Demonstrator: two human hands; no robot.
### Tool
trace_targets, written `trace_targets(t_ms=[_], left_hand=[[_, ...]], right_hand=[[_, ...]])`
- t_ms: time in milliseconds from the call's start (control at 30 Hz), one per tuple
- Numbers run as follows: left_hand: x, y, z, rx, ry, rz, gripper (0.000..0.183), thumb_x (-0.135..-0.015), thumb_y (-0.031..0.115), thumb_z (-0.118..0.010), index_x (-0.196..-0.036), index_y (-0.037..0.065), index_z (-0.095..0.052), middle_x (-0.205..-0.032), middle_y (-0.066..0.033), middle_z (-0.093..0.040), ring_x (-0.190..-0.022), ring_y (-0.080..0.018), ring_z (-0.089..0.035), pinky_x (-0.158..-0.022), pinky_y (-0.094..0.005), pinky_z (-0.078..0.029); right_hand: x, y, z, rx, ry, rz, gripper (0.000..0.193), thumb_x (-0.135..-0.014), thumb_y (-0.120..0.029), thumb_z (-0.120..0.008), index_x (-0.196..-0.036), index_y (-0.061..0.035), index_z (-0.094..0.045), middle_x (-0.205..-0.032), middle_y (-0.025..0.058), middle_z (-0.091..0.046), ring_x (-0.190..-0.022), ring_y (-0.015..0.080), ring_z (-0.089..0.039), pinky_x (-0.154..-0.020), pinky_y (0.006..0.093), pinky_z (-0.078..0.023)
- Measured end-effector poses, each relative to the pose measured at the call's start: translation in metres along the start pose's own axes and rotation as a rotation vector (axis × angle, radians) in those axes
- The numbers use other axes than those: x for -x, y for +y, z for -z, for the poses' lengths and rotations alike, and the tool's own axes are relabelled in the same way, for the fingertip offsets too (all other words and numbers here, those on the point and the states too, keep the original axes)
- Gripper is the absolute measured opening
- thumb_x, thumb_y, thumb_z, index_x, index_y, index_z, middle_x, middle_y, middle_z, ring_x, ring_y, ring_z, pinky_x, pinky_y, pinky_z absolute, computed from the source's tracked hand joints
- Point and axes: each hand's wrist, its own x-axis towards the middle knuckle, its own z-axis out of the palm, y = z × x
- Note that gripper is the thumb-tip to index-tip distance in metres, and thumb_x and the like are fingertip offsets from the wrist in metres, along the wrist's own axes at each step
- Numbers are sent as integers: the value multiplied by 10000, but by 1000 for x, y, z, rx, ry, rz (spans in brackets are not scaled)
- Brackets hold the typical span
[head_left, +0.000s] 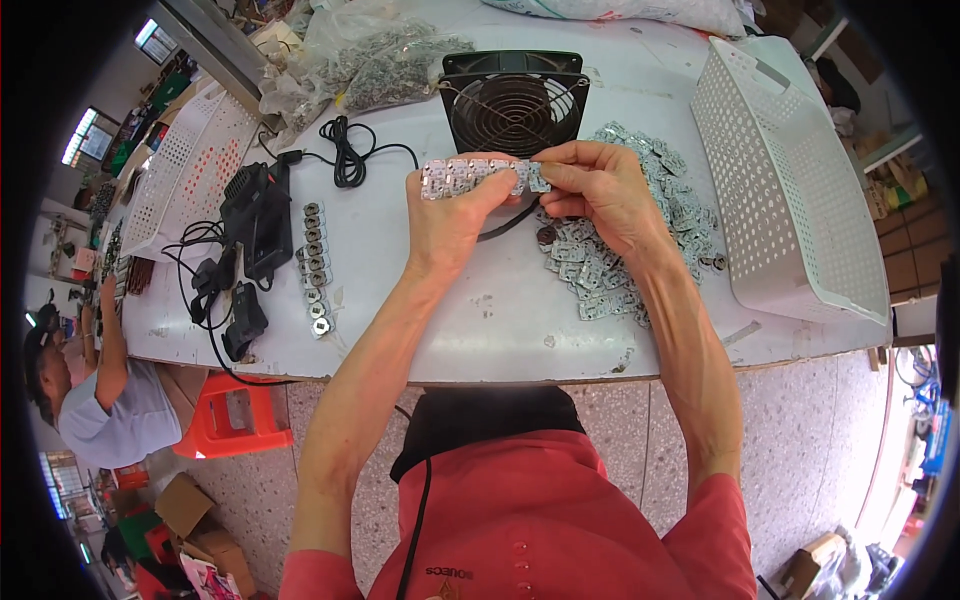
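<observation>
My left hand [445, 228] grips a strip of small silvery circuit boards [452, 180], its thumb pressed on the strip's face near the right end. At that end, my right hand [612, 192] pinches a single small board [540, 178] between thumb and fingers. Whether this piece is still joined to the strip, I cannot tell. Both hands are just in front of a black fan [515, 100] with a wire guard. Under and beside my right hand spreads a heap of similar small boards [600, 268].
A white perforated basket [765, 190] stands right, another [185, 175] far left. Round metal parts [314, 262] form a column on the left. Near them lie a black power device [258, 222] and a coiled cable [345, 158]. Bagged parts [395, 70] lie behind. A person [120, 400] works beyond a red stool [235, 418].
</observation>
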Motion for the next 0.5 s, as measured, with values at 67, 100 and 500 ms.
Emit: trace_targets(t_ms=[67, 100, 500], left_hand=[[0, 0, 0, -6, 11, -13, 175, -739, 44, -640, -860, -82, -645, -771, -108, -651, -647, -136, -615, -593, -239, -506], [1, 0, -1, -4, 13, -18, 175, -739, 45, -640, -858, -82, -646, -768, -105, -650, -643, -133, -612, -592, -238, -504], [-2, -3, 4, 98, -26, 27, 182, -738, 48, -648, -875, -72, -642, -764, -100, -646, -638, -137, -613, -601, -236, -504]], right_hand=[[-1, 1, 0, -1, -2, 0, 177, -791, -44, -615, -923, 73, -622, -770, 112, -621, -602, 147, -617, -553, 221, -536], [-1, 1, 0, -4, -2, 0, 177, -792, -43, -615, -924, 74, -620, -770, 113, -620, -606, 147, -618, -557, 220, -537], [1, 1, 0, -13, -15, 16, 181, -795, -47, -615, -940, 62, -617, -778, 94, -620, -614, 131, -612, -552, 215, -530]])
